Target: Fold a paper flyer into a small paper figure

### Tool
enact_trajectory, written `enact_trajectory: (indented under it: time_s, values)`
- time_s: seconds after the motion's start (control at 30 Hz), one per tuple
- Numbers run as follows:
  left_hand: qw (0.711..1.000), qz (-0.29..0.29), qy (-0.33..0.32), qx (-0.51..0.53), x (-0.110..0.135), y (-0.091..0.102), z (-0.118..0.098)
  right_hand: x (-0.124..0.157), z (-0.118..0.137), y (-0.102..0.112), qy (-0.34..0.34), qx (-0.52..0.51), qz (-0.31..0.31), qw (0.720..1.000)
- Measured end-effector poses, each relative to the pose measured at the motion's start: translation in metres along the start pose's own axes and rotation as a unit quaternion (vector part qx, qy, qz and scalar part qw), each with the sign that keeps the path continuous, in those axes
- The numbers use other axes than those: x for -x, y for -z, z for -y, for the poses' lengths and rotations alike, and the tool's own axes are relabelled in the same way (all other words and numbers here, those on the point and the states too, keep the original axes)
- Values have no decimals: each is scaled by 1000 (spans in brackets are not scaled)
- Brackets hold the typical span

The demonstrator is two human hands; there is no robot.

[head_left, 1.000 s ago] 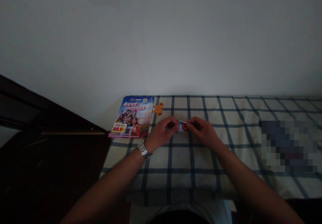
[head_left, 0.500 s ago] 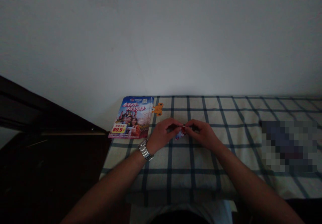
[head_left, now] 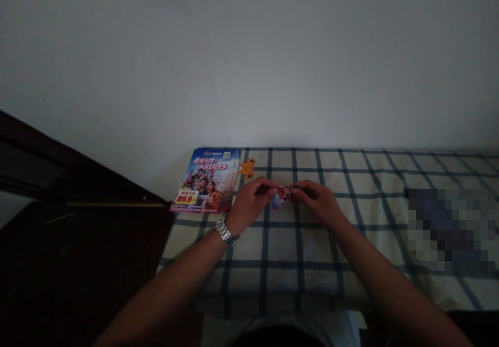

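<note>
Both hands meet over a checked cloth and pinch a small folded piece of printed paper, coloured blue and red. My left hand, with a metal watch on its wrist, grips the paper's left end with closed fingers. From the right, my right hand pinches the other end. The paper sits just above the cloth between the fingertips.
A stack of colourful flyers lies at the cloth's far left corner, with a small orange paper figure beside it. A pale wall rises behind. Dark wooden furniture stands to the left. A blurred patch covers the right.
The folded paper has been turned and worked between the fingers, and both hands have shifted slightly. The view has drifted a little.
</note>
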State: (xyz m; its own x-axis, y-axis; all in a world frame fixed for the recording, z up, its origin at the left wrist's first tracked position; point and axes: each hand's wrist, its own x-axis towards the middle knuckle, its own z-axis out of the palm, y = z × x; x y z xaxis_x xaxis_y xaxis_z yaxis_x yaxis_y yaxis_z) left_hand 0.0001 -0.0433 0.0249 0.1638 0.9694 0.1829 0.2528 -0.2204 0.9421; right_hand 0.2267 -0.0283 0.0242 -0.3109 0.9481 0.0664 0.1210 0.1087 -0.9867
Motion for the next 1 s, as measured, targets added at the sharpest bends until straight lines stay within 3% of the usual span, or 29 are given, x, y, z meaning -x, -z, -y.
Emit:
enact_trajectory:
  time_s: [0.53,0.77,1.0]
  values:
    - [999,35,-2,-7,0,0,-5,-2,-1,0,-10,-10,-23,1000]
    - [999,51,-1,-2,-1,0,-4,-2,-4,3,-11,-22,0,1000]
    - [999,28,-12,-14,-2,1,-3,-1,-1,3,-10,-5,31,999]
